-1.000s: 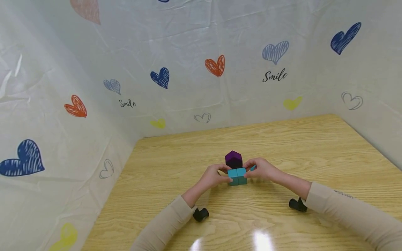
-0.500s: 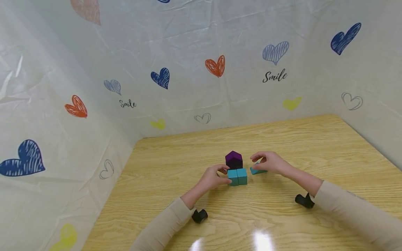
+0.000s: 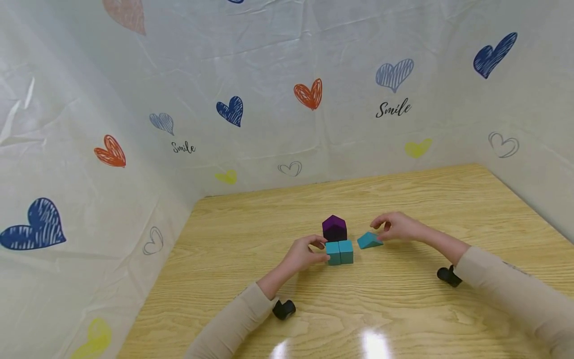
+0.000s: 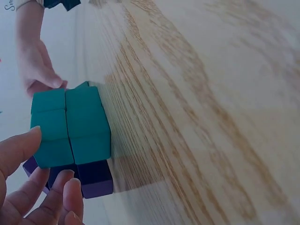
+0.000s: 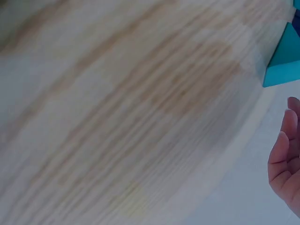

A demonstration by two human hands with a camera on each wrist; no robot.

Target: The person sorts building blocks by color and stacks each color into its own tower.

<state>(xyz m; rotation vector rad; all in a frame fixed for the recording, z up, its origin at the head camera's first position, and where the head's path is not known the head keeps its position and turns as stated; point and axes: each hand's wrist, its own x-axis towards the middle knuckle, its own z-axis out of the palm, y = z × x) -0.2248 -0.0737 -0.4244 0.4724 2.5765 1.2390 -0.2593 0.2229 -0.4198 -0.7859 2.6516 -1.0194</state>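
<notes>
My left hand (image 3: 304,253) holds the left side of a pair of teal blocks (image 3: 346,252) standing side by side on the table. In the left wrist view, the thumb (image 4: 33,140) lies against a teal face and the other fingers curl around the near end. Just behind them stands a dark purple block (image 3: 334,229) with a peaked top. To the right sits a teal triangular block (image 3: 369,241), apart from the pair. My right hand (image 3: 399,227) is beside that triangle, its fingers loosely bent and holding nothing; the right wrist view shows a gap between them.
The wood-grain table (image 3: 251,224) stretches out on all sides of the blocks. A white sheet (image 3: 269,139) printed with hearts hangs behind and along both sides. Black wrist cameras (image 3: 284,309) jut out near both sleeve cuffs.
My right hand has left the teal pair, moved right and let go of the triangular block, which now sits farther right of the pair. My left hand has stayed in place.
</notes>
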